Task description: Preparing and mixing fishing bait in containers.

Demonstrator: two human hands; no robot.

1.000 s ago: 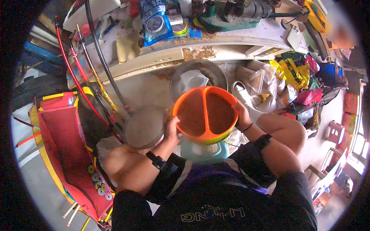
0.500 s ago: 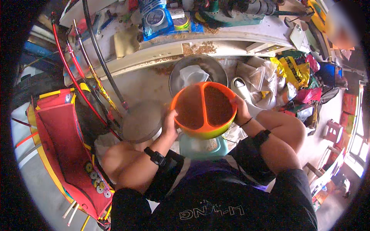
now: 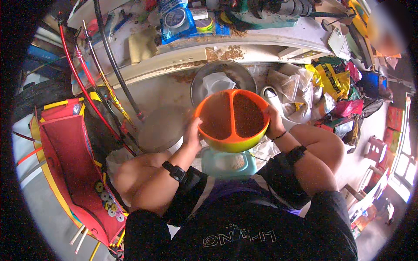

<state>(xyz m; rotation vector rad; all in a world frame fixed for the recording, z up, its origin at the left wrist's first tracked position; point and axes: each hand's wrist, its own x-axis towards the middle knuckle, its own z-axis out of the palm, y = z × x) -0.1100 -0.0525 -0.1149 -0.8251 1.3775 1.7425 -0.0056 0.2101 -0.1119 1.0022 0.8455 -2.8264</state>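
Between my two hands is a round orange and green divided bowl (image 3: 232,116), held up over my lap. Dark brown granular stuff lies in both of its halves, parted by an orange divider. My left hand (image 3: 193,133) is closed on the bowl's left side, and my right hand (image 3: 274,123) grips the right side. Below and behind the bowl, a pale teal tub (image 3: 250,167) shows partly, with some light bits inside. Just beyond the bowl stands a dark round basin (image 3: 247,78) with a white translucent plastic bag (image 3: 217,81) in it.
A grey round lid-like disc (image 3: 159,130) is at left of the bowl. Fishing rods (image 3: 71,78) lean beside a red and yellow bag (image 3: 65,143). Several plastic packets (image 3: 333,80) pile up at right. A cluttered workbench (image 3: 183,56) spans the far side. Another person is at upper right.
The bowl, with both hands on it, has shifted slightly away from me and a little to the right. My grip is unchanged.
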